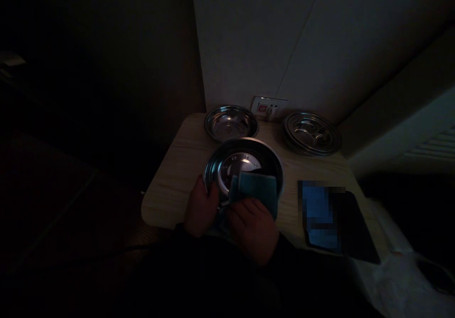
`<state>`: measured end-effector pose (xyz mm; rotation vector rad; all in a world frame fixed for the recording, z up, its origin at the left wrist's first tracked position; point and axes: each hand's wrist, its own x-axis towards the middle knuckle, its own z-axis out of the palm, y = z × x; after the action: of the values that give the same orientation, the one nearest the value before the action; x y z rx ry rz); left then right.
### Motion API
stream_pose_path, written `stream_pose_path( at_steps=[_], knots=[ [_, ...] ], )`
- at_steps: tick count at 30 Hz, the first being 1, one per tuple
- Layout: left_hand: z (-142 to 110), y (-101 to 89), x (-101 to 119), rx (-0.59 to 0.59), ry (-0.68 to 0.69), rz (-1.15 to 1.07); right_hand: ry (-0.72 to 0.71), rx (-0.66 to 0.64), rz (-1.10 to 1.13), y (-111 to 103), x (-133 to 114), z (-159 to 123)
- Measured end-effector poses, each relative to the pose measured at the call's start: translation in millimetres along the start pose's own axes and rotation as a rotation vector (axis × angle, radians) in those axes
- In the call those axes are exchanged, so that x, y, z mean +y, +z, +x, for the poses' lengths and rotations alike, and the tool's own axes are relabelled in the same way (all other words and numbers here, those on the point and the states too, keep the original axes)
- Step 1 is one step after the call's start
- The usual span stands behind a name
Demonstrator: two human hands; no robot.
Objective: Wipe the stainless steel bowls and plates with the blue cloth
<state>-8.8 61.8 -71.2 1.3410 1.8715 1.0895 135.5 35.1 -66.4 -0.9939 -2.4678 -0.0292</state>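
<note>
A shiny metal basin (245, 143) is tilted toward me over the front of the small table. My left hand (202, 206) grips its left rim, with the thumb on the inner side. A folded teal cloth (259, 189) lies over the near right part of the basin. My right hand (253, 228) is closed on the cloth, pressing it at the basin's near rim. The fingertips of both hands are partly hidden in the dim light.
Behind stands another metal basin (231, 124); to the right is a stack of metal bowls (313, 135). A dark flat object (355, 232), partly blurred, lies at the right of the wooden table (167, 185). A wall socket (269, 108) with a plug is at the back.
</note>
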Motion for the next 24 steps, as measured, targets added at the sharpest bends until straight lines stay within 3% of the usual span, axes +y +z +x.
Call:
stream_pose_path(
  at_steps=[6, 8, 14, 21, 24],
  knots=[
    [0.9, -0.2, -4.4, -0.009, 0.012, -0.019, -0.137, -0.114, -0.079, -37.4, 39.9, -22.2],
    [-2.2, 2.6, 0.7, 0.009, 0.001, -0.007, -0.123, -0.109, -0.077, -34.0, 37.3, -21.8],
    [-5.3, -0.2, 7.7, 0.037, -0.019, 0.051, 0.028, 0.01, 0.024, 3.6, -2.2, -2.0],
    [0.5, -5.3, 0.4, 0.003, 0.004, 0.027, -0.123, -0.11, -0.071, -31.7, 39.3, -23.2],
    [-3.4, 1.1, 4.5, 0.035, -0.019, 0.044, -0.088, -0.092, -0.049, -24.8, 31.1, -19.3]
  ],
)
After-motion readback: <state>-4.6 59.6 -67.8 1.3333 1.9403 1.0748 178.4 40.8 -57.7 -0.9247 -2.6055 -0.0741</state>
